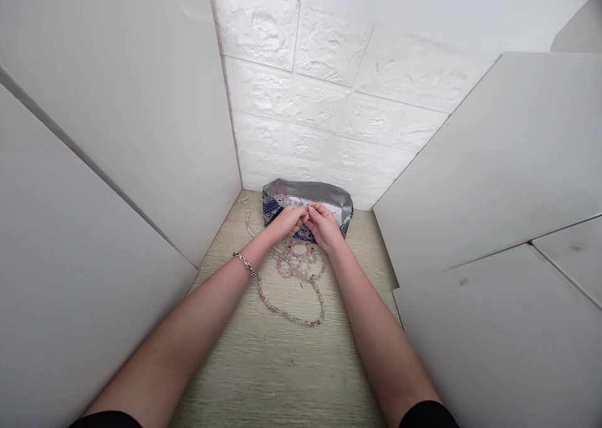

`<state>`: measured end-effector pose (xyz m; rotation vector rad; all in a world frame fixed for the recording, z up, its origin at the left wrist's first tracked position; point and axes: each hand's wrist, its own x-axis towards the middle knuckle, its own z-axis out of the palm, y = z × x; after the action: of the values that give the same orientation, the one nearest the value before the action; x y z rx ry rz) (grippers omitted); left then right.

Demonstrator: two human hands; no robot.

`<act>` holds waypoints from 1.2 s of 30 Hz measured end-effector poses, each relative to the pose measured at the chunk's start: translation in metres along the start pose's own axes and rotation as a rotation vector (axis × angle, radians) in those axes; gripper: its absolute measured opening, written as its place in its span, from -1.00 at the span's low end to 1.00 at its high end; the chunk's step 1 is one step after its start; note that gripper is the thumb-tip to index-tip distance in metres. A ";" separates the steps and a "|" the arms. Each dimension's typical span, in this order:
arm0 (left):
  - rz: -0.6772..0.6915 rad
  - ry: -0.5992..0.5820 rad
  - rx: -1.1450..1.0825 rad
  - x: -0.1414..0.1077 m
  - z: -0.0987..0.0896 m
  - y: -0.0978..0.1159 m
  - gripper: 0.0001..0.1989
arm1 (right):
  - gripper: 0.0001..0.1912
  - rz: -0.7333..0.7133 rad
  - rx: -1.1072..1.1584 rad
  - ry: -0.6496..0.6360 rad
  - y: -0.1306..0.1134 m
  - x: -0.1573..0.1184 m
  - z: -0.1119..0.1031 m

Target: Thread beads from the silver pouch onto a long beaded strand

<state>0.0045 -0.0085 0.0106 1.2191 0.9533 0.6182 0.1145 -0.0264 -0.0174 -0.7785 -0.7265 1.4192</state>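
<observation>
My left hand (pixel 289 221) and my right hand (pixel 324 226) meet at their fingertips above a silver and navy patterned pouch (pixel 308 196), both pinching a thin strand of pale pink and green beads (pixel 291 262). The pinched part is mostly hidden by my fingers. The beads lie in loose loops on the board below my hands, and one length runs up to the left of the pouch. The hands partly hide the pouch's front. A silver chain bracelet (pixel 244 264) circles my left wrist.
A pale wood-grain board (pixel 282 359) forms the surface. White panels (pixel 103 165) stand close on the left, and further white panels (pixel 498 227) stand on the right. Behind the pouch rises a white embossed brick-pattern wall (pixel 320 102).
</observation>
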 end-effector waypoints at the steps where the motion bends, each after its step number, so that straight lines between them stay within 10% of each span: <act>1: 0.001 0.000 0.000 0.000 0.000 0.000 -0.86 | -0.84 -0.003 -0.004 -0.003 0.000 0.000 0.000; 21: -0.085 -0.242 -0.185 0.004 -0.019 -0.004 -0.85 | -0.90 0.062 -0.164 -0.151 -0.005 -0.006 0.001; 36: -0.063 -0.205 -0.171 0.003 -0.017 -0.004 -0.80 | -0.90 -0.022 -0.209 -0.121 -0.006 -0.008 0.004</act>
<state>-0.0090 0.0018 0.0051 1.0729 0.7485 0.5040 0.1140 -0.0339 -0.0098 -0.8482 -0.9852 1.3942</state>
